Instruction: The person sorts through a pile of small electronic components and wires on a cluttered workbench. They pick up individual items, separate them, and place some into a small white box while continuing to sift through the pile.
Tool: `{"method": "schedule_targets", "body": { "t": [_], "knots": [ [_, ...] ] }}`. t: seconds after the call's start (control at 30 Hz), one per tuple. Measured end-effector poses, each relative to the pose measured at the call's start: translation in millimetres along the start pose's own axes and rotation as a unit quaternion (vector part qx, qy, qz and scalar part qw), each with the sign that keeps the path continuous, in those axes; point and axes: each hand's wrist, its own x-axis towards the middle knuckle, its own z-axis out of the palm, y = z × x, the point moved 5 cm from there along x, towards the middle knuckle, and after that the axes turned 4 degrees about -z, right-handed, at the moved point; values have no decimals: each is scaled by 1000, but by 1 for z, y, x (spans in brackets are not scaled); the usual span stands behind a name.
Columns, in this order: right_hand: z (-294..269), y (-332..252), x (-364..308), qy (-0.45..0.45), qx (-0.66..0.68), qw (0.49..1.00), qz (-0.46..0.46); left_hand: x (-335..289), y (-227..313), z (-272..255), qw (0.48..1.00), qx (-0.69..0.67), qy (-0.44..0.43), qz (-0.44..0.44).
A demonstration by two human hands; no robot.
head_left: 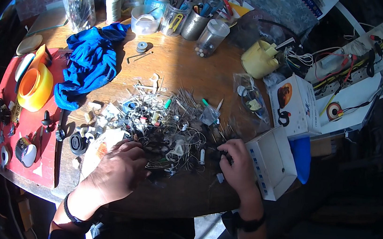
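Odds and ends (163, 118) are heaped between and ahead of the left hand (122, 170) and the right hand (234, 163). Both are curled; whether anything is gripped cannot be told. Tangled wires (192, 141) are best teased apart gently, so that nothing is scattered.

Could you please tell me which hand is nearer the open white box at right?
Right. The right hand is just left of the open white box; the left hand is farther, at the lower left of the pile of small parts.
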Motion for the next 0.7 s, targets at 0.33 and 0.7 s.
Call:
{"method": "schedule_targets", "body": {
  "t": [0.33,0.7],
  "knots": [
    [38,-25,38,-88,-16,991,-102,0,1,-4,1000,-20,15,0],
    [7,7,71,5,19,1000,16,-3,4,-2,1000,10,-5,9]
  ]
}}
